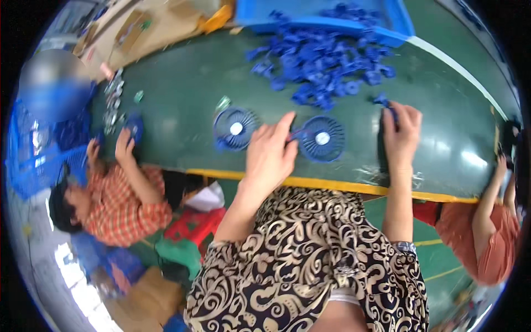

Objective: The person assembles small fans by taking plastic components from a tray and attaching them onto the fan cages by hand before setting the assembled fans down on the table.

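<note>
Two round blue fan heads with ribbed grilles and white centres lie side by side on the green table. My left hand is between them, its thumb and forefinger closed around a short stub at the edge of the right fan head. The left fan head is just beyond the back of that hand. Farther right, my right hand pinches a small blue plastic part; its exact shape is mostly hidden by the fingers. Another small blue piece is by the fingertips.
A heap of blue plastic parts spreads in front of a blue tray at the far side. Co-workers sit at left, in a checked shirt, and at right. Small metal parts lie far left. Yellow edging runs along the near side.
</note>
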A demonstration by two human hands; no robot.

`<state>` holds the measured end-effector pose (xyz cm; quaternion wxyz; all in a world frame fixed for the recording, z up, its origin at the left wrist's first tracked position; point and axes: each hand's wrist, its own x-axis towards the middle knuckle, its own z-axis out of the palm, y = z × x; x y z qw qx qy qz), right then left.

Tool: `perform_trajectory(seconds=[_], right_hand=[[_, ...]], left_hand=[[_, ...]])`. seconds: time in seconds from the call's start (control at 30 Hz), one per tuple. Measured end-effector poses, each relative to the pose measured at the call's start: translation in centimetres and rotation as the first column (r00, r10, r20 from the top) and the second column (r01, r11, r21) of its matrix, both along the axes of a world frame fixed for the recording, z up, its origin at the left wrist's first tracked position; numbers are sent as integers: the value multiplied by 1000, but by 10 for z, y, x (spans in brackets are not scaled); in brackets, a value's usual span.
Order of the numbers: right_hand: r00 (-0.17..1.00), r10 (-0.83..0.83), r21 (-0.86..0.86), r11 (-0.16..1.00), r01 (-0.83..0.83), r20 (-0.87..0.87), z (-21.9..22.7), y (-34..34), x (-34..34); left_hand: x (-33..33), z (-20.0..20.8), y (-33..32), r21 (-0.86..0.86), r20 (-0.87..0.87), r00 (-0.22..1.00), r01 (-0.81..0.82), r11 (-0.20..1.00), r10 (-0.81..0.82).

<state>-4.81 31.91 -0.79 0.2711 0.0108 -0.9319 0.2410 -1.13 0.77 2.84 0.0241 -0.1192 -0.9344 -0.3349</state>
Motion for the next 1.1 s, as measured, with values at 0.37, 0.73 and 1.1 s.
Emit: perform_trajectory(seconds=[0.37, 0.73, 1.1], right_hand=[[970, -35, -100, 993, 61, 241, 8, 0, 17], [891, 422, -163, 903, -398, 165, 37, -93, 49], [842, 480, -113, 877, -467, 245, 33, -90, 44]], left_hand=[[9, -6, 1, 32, -57, 993, -98, 995, 100], [14, -8, 5, 144, 83, 990, -123, 982, 112], [16, -11, -2, 171, 141, 988, -87, 981, 63]])
